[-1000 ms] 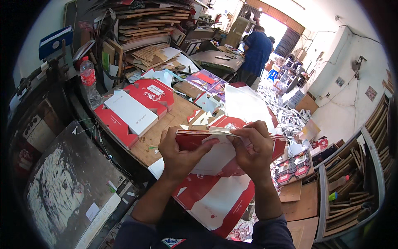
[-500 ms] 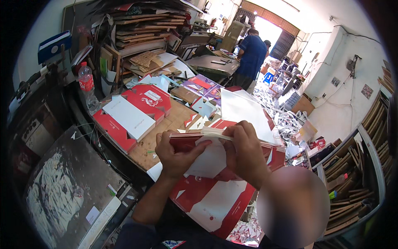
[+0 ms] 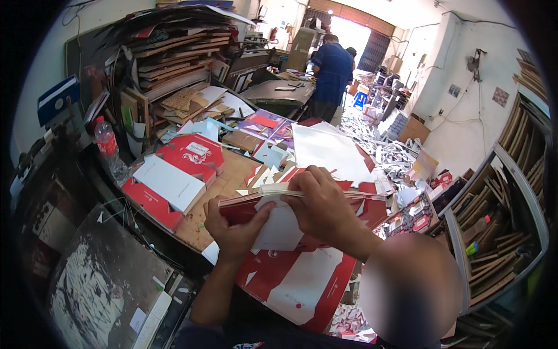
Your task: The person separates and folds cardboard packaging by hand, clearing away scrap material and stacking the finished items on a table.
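Note:
Between my two hands stands a thick stack of red and white printed card sheets [image 3: 278,230], tilted up on its edge. My left hand [image 3: 237,231] is closed round the stack's left end, thumb across the near face. Higher up and to the right, my right hand [image 3: 317,203] grips the top edge, fingers bent over it. Below the stack lie more red and white card sheets [image 3: 305,285]. To the left on the table is a pile of red and white cut card pieces [image 3: 171,180].
A brown worktable [image 3: 232,174] carries paper scraps and a large white sheet [image 3: 328,152]. A plastic bottle [image 3: 109,151] with a red label stands at the left, near a dark machine bed [image 3: 110,262]. A person in blue [image 3: 331,75] stands farther off. Offcuts cover the floor [image 3: 363,131].
The view has shifted, so the scene sits a little farther left. Both hands keep hold of the stack, and my right hand's fingers are bent further over its top edge.

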Demonstrator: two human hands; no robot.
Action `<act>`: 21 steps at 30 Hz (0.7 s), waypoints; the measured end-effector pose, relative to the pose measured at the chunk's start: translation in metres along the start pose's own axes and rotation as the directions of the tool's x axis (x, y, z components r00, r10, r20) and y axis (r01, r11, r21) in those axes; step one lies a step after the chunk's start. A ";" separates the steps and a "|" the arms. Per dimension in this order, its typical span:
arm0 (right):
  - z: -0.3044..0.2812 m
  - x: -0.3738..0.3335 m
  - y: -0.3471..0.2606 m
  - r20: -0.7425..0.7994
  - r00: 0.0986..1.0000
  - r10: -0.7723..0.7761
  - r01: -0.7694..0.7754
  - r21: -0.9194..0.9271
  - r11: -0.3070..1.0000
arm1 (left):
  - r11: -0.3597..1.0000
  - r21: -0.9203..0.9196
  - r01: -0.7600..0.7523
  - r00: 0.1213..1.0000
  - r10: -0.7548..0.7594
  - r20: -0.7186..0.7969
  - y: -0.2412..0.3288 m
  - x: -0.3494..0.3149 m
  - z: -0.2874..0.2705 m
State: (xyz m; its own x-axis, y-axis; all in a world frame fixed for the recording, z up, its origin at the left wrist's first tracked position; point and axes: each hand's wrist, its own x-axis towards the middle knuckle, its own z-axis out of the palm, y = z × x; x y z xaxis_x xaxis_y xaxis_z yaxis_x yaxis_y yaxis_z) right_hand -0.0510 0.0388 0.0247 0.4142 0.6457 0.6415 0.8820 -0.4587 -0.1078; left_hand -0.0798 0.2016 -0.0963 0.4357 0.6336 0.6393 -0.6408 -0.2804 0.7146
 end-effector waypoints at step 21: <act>0.021 -0.004 -0.005 -0.160 0.976 -0.150 0.107 -0.249 0.963 | 0.998 -0.060 0.028 0.995 -0.022 0.094 0.003 0.019 0.001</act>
State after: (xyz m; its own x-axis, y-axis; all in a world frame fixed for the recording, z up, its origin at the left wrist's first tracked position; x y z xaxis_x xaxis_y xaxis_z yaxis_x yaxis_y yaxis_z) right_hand -0.0528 0.0511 0.0065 0.2363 0.6008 0.7637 0.8371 -0.5249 0.1540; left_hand -0.0729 0.2120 -0.0811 0.5073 0.5690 0.6471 -0.6653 -0.2187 0.7138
